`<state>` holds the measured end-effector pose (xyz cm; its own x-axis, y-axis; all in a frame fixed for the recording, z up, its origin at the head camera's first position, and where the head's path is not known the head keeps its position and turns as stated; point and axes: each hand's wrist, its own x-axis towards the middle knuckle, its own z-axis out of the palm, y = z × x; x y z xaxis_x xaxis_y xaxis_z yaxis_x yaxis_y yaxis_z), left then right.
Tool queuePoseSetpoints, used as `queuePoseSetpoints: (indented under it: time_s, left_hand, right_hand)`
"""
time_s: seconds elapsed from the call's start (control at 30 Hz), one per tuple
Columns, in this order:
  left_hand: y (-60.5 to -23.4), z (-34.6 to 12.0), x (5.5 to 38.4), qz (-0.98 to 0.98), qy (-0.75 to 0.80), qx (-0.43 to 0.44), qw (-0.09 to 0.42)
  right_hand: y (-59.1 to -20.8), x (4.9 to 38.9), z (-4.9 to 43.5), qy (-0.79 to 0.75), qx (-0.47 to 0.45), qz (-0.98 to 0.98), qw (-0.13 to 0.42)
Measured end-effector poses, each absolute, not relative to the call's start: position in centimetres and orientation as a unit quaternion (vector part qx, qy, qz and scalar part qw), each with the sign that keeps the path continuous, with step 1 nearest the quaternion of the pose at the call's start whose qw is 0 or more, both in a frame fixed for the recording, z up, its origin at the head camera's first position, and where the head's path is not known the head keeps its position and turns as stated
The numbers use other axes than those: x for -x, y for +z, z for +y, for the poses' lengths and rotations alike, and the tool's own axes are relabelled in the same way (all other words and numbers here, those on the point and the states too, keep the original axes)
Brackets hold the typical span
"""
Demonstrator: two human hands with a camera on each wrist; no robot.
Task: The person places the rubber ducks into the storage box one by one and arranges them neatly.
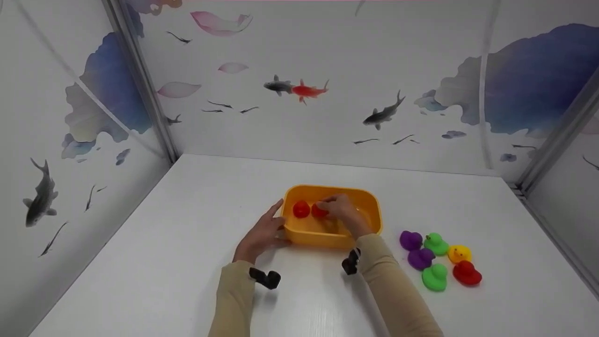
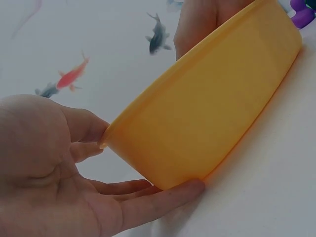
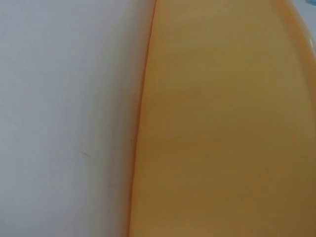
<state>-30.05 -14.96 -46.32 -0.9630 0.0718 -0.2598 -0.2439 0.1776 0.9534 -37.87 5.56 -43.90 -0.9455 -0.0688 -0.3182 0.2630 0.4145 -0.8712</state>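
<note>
A yellow-orange plastic basin (image 1: 311, 238) stands on the white table. My left hand (image 1: 263, 234) is at its left side; in the left wrist view its fairly straight fingers touch the rim and lower corner of the basin (image 2: 212, 94) from outside. Reaching into the basin, my right hand (image 1: 344, 211) pinches a red rubber duck (image 1: 318, 211) near the basin floor. Just left of it sits another red rubber duck (image 1: 301, 209). In the right wrist view the basin wall (image 3: 222, 123) fills much of the picture, and the right fingers are hidden.
To the basin's right lie two purple ducks (image 1: 421, 259), two green ducks (image 1: 435, 277), a yellow duck (image 1: 459, 254) and a red duck (image 1: 467, 273). White walls printed with fish (image 1: 383, 113) enclose the table (image 1: 154, 262) at the back and sides.
</note>
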Motion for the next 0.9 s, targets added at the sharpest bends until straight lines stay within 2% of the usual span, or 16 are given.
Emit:
queuePoseSetpoints:
  time_s: [0.6, 0.9]
  left_hand:
    - [-46.4, -14.9, 30.0, 0.78, 0.612, 0.047, 0.121]
    - [-46.6, -15.2, 30.2, 0.775, 0.62, 0.046, 0.114]
  right_hand:
    - [-44.2, 38.2, 5.9, -0.496, -0.045, 0.854, 0.151]
    - [-42.6, 36.2, 8.2, -0.505, 0.004, 0.855, 0.122]
